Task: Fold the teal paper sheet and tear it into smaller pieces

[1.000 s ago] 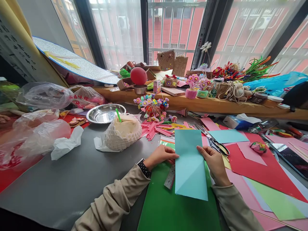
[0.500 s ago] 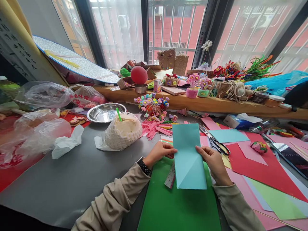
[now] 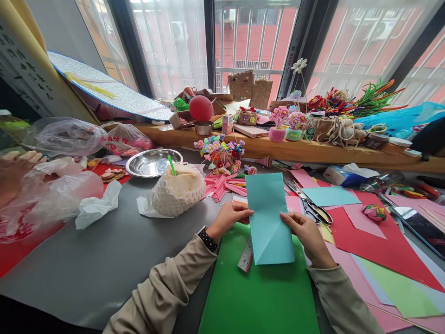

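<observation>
Blue paper [image 3: 270,218] hangs over the near green mat [image 3: 257,301]; left hand [image 3: 230,221] and right hand [image 3: 308,234] pinch its opposite edges, fingers closed, presumably to keep it flat.

The ruler [image 3: 245,260] has its far end tucked behind the blue paper [image 3: 268,208]! Far left, a co-worker's hand [image 3: 13,176], blurred, sliced by the edge; below, the green sheet [image 3: 259,299] runs out of view; the phone [image 3: 422,232] shows digits too small to trust.
</observation>
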The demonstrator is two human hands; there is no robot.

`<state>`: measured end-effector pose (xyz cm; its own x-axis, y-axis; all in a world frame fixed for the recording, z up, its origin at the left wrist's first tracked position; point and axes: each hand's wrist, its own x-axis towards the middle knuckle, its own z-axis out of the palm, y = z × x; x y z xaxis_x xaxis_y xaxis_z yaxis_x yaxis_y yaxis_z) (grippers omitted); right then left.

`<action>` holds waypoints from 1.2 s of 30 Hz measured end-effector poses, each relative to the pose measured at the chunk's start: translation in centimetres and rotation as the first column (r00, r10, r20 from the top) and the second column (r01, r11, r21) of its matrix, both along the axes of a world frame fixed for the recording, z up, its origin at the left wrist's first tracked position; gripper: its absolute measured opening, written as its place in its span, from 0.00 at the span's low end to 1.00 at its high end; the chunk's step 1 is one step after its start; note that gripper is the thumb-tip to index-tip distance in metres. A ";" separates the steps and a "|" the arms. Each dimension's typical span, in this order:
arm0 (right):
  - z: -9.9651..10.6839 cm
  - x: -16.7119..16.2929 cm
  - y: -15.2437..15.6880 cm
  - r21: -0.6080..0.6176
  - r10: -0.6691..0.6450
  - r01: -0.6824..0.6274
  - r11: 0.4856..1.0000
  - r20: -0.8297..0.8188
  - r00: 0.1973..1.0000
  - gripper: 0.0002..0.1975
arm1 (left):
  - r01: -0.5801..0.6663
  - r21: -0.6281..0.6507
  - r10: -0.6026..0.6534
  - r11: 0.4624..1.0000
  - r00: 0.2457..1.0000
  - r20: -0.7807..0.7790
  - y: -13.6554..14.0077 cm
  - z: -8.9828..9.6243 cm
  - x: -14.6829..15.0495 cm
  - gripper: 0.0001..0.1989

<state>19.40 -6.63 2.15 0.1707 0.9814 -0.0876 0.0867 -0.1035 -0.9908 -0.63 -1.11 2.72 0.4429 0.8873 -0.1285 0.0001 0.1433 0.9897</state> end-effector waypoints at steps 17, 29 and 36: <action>-0.6 0.2 0.2 0.067 -0.080 0.077 0.995 0.029 0.996 0.14 | 0.053 -0.042 -0.055 0.998 0.997 -0.059 -0.6 0.2 0.3 0.16; -0.9 0.1 0.2 -0.063 0.007 -0.015 0.998 -0.125 0.992 0.12 | -0.044 -0.062 0.044 0.997 0.999 0.008 -0.3 0.2 0.3 0.17; -1.1 0.1 0.3 -0.041 0.006 -0.010 0.999 -0.091 0.996 0.13 | -0.040 -0.069 0.040 0.997 0.999 0.011 -0.4 0.3 0.3 0.17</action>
<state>19.54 -6.30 1.04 0.1526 0.9779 -0.1431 -0.0023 -0.1445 -0.9895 -0.33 -1.54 3.00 0.4092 0.8936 -0.1846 -0.0190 0.2106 0.9774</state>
